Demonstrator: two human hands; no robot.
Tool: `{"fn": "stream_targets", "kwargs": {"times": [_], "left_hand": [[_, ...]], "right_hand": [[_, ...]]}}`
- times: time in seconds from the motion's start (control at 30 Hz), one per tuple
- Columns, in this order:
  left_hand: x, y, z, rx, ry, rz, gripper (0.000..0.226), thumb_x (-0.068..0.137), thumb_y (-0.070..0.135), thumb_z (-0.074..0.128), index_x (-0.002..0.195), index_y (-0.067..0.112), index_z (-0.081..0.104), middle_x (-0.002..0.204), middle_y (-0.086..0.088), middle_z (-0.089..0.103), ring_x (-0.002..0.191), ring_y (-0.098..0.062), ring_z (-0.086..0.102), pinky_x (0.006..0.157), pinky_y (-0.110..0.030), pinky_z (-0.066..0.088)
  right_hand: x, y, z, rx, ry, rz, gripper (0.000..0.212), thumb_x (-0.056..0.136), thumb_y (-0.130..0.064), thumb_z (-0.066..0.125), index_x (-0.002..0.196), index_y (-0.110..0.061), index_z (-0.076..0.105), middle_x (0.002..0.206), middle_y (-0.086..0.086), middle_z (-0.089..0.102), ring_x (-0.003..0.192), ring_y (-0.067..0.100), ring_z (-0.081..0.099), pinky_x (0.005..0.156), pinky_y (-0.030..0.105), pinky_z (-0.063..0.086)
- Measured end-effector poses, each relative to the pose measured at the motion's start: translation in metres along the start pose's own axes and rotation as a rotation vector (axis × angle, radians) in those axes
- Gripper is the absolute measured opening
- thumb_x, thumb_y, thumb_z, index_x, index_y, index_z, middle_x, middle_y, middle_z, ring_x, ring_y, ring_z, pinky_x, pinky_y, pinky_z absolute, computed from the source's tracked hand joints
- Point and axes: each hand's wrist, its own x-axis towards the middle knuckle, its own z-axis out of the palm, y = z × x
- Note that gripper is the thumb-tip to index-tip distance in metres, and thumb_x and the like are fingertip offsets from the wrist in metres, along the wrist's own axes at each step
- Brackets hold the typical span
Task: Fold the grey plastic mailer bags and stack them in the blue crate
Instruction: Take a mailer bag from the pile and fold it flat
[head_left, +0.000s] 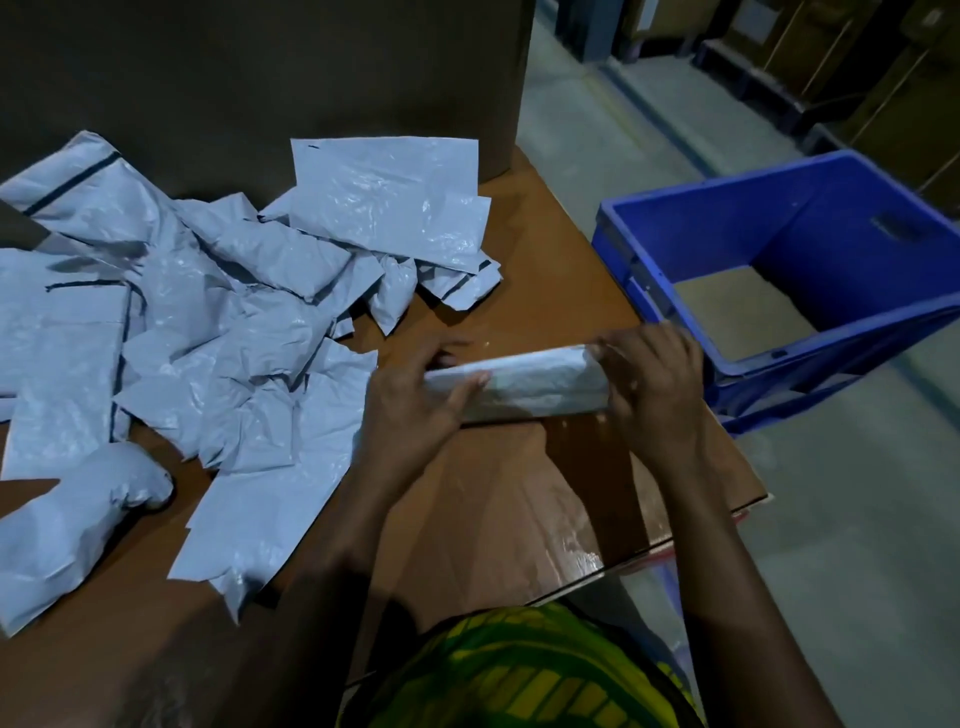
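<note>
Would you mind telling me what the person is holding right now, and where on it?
A folded grey mailer bag, gripped at both ends: left hand on its left end, right hand on its right end.

On your left a heap of grey bags (208, 322) covers the tabletop (545, 270), and a tall dark box (260, 67) walls off the back. Bare tabletop runs from the heap to the right edge. Just past that edge the blue crate (618, 249) gapes open toward you.
</note>
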Motion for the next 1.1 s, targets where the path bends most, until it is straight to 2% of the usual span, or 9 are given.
{"fn": "stream_targets", "kwargs": {"times": [0.1,0.23,0.33,0.4,0.5,0.57,0.77,0.93,1.1], "left_hand": [[0.021,0.000,-0.006,-0.132,-0.069,-0.176,0.033,0.083,0.034,0.086,0.111,0.027,0.071,0.088,0.009,0.070,0.086,-0.005,0.067,0.076,-0.017,0.051],[0.026,-0.043,0.017,0.058,-0.196,-0.163,0.026,0.089,0.028,0.080,0.110,0.015,0.072,0.105,0.001,0.073,0.096,-0.008,0.068,0.084,-0.037,0.057],[0.007,-0.059,0.041,0.326,-0.167,0.033,0.035,0.102,0.034,0.057,0.128,0.013,0.066,0.128,-0.010,0.067,0.123,-0.032,0.061,0.108,-0.051,0.046],[-0.011,-0.059,0.056,0.490,-0.186,0.080,0.054,0.107,0.046,0.038,0.149,0.014,0.051,0.156,-0.012,0.048,0.148,-0.035,0.038,0.124,-0.052,0.026],[-0.039,-0.059,0.075,0.677,-0.217,0.065,0.067,0.108,0.053,0.029,0.163,0.016,0.024,0.171,-0.009,0.015,0.159,-0.031,0.009,0.129,-0.051,0.006],[-0.051,-0.059,0.082,0.711,-0.242,0.074,0.067,0.109,0.052,0.030,0.164,0.017,0.019,0.172,-0.007,0.009,0.159,-0.030,0.002,0.129,-0.052,0.005],[-0.049,-0.063,0.085,0.720,-0.275,0.055,0.063,0.110,0.051,0.031,0.165,0.022,0.019,0.173,-0.002,0.011,0.160,-0.029,0.001,0.128,-0.052,0.007],[-0.047,-0.066,0.081,0.798,-0.292,0.069,0.065,0.108,0.059,0.020,0.164,0.027,0.019,0.172,-0.001,0.011,0.160,-0.029,0.003,0.127,-0.058,0.006],[-0.047,-0.066,0.081,0.790,-0.287,0.082,0.066,0.107,0.059,0.026,0.164,0.027,0.023,0.172,-0.002,0.014,0.159,-0.030,0.007,0.126,-0.060,0.007]], "right_hand": [[0.031,0.005,-0.003,0.110,-0.182,0.065,0.017,0.103,-0.024,0.063,0.112,-0.015,0.076,0.108,0.004,0.073,0.101,0.024,0.064,0.088,0.038,0.047],[0.038,0.016,0.023,0.007,-0.544,0.209,0.024,0.101,-0.036,0.065,0.120,-0.024,0.073,0.120,0.001,0.071,0.110,0.024,0.064,0.096,0.044,0.051],[0.014,0.007,0.039,-0.072,-0.510,0.156,0.033,0.104,-0.043,0.055,0.129,-0.026,0.067,0.135,0.001,0.065,0.127,0.025,0.057,0.111,0.050,0.038],[-0.007,-0.004,0.046,-0.053,-0.519,0.174,0.046,0.105,-0.052,0.040,0.142,-0.031,0.059,0.156,-0.001,0.049,0.147,0.024,0.040,0.122,0.053,0.024],[-0.034,-0.009,0.056,-0.097,-0.619,0.149,0.059,0.105,-0.064,0.016,0.158,-0.045,0.033,0.173,-0.007,0.011,0.160,0.017,0.002,0.128,0.052,0.002],[-0.044,-0.007,0.059,-0.144,-0.603,0.126,0.058,0.105,-0.065,0.009,0.159,-0.050,0.024,0.173,-0.009,0.002,0.159,0.014,-0.008,0.128,0.051,-0.001],[-0.050,-0.003,0.072,-0.211,-0.517,0.113,0.058,0.104,-0.068,0.031,0.158,-0.047,0.030,0.172,-0.006,0.015,0.160,0.018,0.000,0.128,0.053,0.001],[-0.050,-0.001,0.075,-0.233,-0.525,0.108,0.060,0.103,-0.071,0.029,0.159,-0.047,0.029,0.172,-0.006,0.013,0.160,0.021,-0.001,0.128,0.049,-0.004],[-0.049,-0.002,0.074,-0.245,-0.542,0.103,0.062,0.103,-0.071,0.029,0.160,-0.047,0.026,0.173,-0.006,0.010,0.160,0.022,-0.002,0.127,0.048,-0.007]]}}
